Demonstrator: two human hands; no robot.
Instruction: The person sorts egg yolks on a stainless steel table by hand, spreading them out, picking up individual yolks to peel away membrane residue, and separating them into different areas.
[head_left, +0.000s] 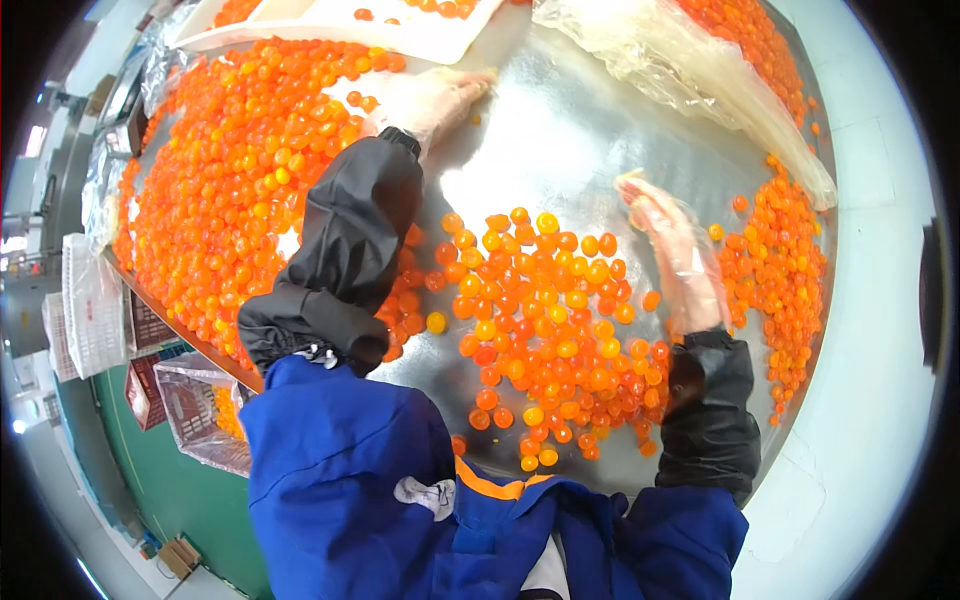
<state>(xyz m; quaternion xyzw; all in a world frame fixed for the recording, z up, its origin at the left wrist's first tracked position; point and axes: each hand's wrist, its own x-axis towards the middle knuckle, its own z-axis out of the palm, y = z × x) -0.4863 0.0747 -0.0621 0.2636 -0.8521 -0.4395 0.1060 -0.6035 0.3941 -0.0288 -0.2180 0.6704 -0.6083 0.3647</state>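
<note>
Round orange and yellow balls, looking like egg yolks, lie on a steel table (540, 142). My left hand (431, 97), in a clear plastic glove, reaches to the right edge of the large left pile (217, 180), just below a white tray (442, 41). I cannot make out whether it holds anything. Gloved in clear plastic too, my right hand (667, 247) is over bare steel, between a loose middle group of balls (547, 315) and a smaller pile (780, 285) at the right. Its fingers point up and left; whether something is between them is not clear.
A crumpled clear plastic sheet (675, 75) lies across the table's upper right, beside more orange balls (739, 37). White crates (90, 307) stand off the left edge. Below them is a plastic-lined crate (199, 412) with yellow-orange pieces. A white wall (877, 300) borders the right side.
</note>
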